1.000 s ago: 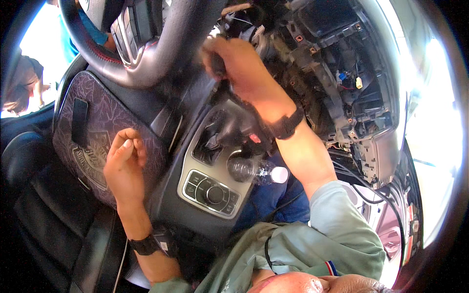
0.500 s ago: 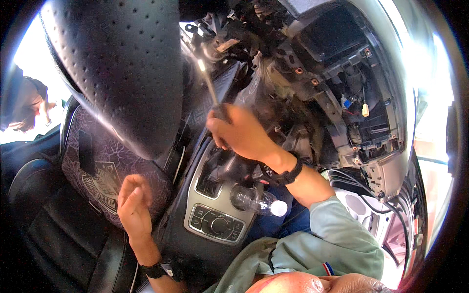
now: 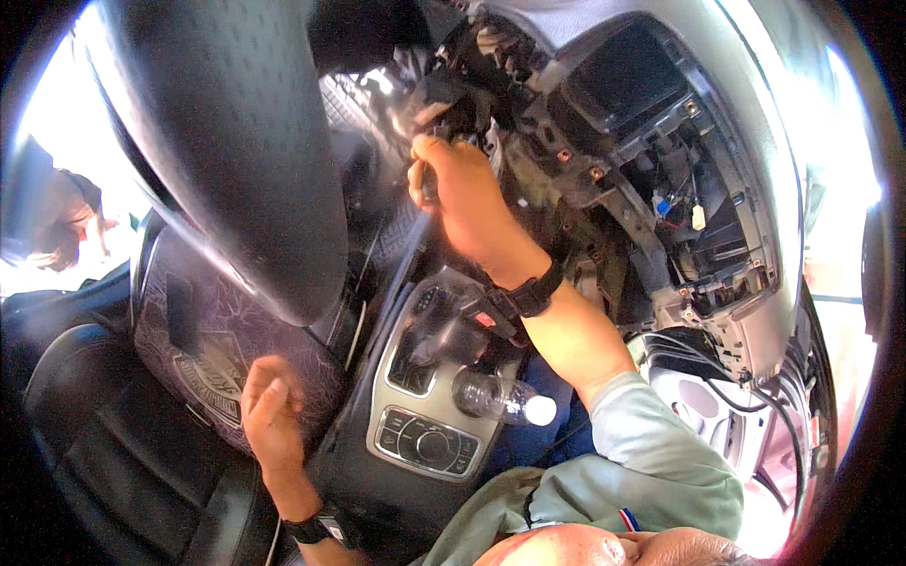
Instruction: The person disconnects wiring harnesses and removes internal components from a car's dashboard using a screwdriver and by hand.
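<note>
My right hand (image 3: 462, 203) is closed around a dark-handled screwdriver (image 3: 430, 184), up at the opened lower dashboard. Only a bit of the handle shows; its thin metal shaft is lost among the dark brackets and wiring (image 3: 448, 94) beyond my fingers. My left hand (image 3: 272, 415) hovers over the dark patterned seat cover (image 3: 203, 349), fingers loosely bent and apart, nothing visible in them. Its fingertips are blurred.
A big black seat or headrest shape (image 3: 236, 151) fills the upper left. The centre console (image 3: 387, 453) carries a dial panel and a clear bottle (image 3: 495, 396) with a white cap. The stripped dashboard frame (image 3: 651, 226) exposes connectors; black cables (image 3: 698, 363) hang at right.
My right hand has moved up and away from me with the screwdriver, into the opened dashboard. The shaft, in plain sight before, is now hidden. My left hand has shifted slightly down and right.
</note>
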`<action>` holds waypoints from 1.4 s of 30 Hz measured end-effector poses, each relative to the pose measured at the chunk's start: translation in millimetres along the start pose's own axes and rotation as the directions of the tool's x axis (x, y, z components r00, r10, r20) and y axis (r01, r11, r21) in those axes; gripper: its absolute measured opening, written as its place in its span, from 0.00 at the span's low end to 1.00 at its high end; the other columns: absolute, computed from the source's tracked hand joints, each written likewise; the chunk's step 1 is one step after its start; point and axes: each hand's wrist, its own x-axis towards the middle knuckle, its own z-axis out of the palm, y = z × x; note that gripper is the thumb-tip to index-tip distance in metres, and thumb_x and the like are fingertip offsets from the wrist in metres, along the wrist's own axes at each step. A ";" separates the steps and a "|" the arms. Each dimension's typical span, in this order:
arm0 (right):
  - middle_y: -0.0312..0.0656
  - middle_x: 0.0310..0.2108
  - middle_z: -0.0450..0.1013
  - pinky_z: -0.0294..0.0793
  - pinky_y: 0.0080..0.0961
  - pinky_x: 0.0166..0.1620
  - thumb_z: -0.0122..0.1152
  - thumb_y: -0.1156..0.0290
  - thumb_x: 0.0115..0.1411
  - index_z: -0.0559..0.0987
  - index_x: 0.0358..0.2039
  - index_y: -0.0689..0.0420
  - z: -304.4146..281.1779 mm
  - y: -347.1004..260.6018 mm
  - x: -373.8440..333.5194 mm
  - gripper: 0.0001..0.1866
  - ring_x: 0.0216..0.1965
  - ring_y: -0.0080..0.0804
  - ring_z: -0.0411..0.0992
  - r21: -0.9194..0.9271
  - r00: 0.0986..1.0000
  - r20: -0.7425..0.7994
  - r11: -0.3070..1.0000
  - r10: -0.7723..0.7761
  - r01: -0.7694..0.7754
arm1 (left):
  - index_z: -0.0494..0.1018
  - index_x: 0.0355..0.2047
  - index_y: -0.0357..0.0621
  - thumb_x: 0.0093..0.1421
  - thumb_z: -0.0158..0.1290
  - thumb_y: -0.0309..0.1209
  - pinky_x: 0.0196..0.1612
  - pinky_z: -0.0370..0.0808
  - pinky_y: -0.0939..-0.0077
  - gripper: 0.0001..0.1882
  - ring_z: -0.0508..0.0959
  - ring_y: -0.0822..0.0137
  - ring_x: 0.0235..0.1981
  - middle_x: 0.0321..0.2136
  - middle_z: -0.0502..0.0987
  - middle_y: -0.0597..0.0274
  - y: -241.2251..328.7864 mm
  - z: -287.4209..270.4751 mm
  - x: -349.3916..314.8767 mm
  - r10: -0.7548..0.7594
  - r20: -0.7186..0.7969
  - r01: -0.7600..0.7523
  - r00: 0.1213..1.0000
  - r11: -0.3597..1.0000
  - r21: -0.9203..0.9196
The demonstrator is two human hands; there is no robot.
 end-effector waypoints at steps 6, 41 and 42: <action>0.40 0.19 0.73 0.66 0.21 0.21 0.53 0.59 0.63 0.74 0.29 0.59 12.3 -8.5 -12.6 0.15 0.18 0.26 0.70 -0.074 0.991 0.120 0.996 0.054 -0.045 | 0.71 0.35 0.39 0.54 0.53 0.36 0.28 0.61 0.82 0.14 0.67 0.73 0.25 0.25 0.68 0.66 -0.8 -3.2 -1.4 -0.014 0.011 0.015 1.000 1.000 -0.021; 0.39 0.29 0.75 0.75 0.25 0.33 0.52 0.54 0.66 0.77 0.34 0.60 20.1 -7.7 -2.8 0.19 0.31 0.26 0.74 0.507 0.950 0.309 0.853 -0.045 -0.125 | 0.72 0.45 0.40 0.67 0.44 0.34 0.40 0.68 0.81 0.13 0.73 0.74 0.36 0.36 0.76 0.66 -24.6 -33.1 11.2 -0.431 -0.004 0.392 0.902 0.815 0.426; 0.39 0.29 0.75 0.76 0.26 0.32 0.53 0.55 0.66 0.76 0.35 0.61 21.6 -9.9 -2.6 0.18 0.30 0.27 0.74 0.510 0.966 0.259 0.853 -0.028 -0.112 | 0.72 0.45 0.41 0.67 0.44 0.34 0.39 0.68 0.81 0.13 0.73 0.74 0.35 0.36 0.76 0.66 -23.1 -27.1 11.0 -0.412 -0.012 0.378 0.911 0.825 0.420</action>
